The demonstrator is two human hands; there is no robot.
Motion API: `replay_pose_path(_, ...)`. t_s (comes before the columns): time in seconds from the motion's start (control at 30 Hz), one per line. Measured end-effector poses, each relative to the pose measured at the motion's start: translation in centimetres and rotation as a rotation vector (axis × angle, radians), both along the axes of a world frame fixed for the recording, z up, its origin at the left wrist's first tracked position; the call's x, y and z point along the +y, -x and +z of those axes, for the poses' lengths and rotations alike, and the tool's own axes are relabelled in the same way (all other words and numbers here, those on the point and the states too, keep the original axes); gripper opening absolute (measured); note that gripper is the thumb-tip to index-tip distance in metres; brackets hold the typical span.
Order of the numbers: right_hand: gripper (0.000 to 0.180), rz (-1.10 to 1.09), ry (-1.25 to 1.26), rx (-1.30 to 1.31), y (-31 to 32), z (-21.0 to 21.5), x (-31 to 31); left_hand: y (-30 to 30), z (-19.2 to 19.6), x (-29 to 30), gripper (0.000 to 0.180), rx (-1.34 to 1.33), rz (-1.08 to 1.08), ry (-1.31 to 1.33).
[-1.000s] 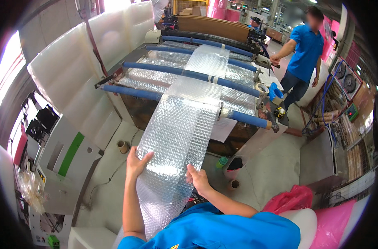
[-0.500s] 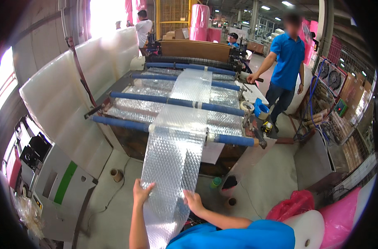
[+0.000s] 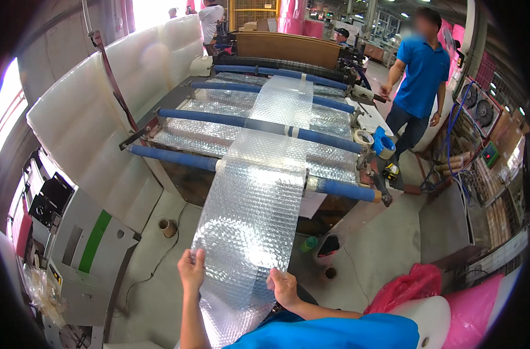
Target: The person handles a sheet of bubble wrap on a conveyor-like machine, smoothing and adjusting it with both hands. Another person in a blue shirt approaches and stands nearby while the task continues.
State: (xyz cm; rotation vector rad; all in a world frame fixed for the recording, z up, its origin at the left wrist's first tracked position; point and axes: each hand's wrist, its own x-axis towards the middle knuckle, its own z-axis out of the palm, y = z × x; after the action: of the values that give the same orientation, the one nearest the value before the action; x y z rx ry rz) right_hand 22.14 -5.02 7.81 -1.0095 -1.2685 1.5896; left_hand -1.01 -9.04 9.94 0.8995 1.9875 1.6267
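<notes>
A long strip of clear bubble wrap (image 3: 250, 215) runs from the machine's blue rollers (image 3: 259, 125) down toward me. My left hand (image 3: 191, 269) grips its left edge and my right hand (image 3: 283, 288) grips its right edge, both near the lower end of the strip. The strip hangs stretched between the front roller and my hands. My forearms come up from the lower edge beside my blue shirt.
A person in a blue shirt (image 3: 419, 75) stands at the machine's far right end. A grey and green control cabinet (image 3: 84, 250) stands at left. Big white rolls (image 3: 90, 110) line the left side. Pink bags (image 3: 410, 288) and a white roll (image 3: 425, 323) lie at lower right.
My hands have drawn back toward me with the strip, so more bubble wrap is stretched out from the rollers. The person in blue has stepped along the machine's right side.
</notes>
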Motion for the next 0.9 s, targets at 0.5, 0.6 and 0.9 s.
replay_pose_path(0.5, 0.050, -0.181, -0.291, -0.803, 1.8, -14.7, 11.8, -0.7, -13.1, 9.9, 0.040, 0.334, 0.067, 0.382)
replay_pose_path(0.6, 0.048, -0.171, -0.310, -0.726, 1.3, -15.6, 11.6, -1.9, -13.3, 9.1, 0.045, 0.329, 0.123, 0.357)
replay_pose_path(0.9, 0.051, -0.196, -0.240, -0.765, 0.5, -15.2, 10.1, -3.5, -11.5, 8.4, 0.059, 0.495, 0.156, 0.340)
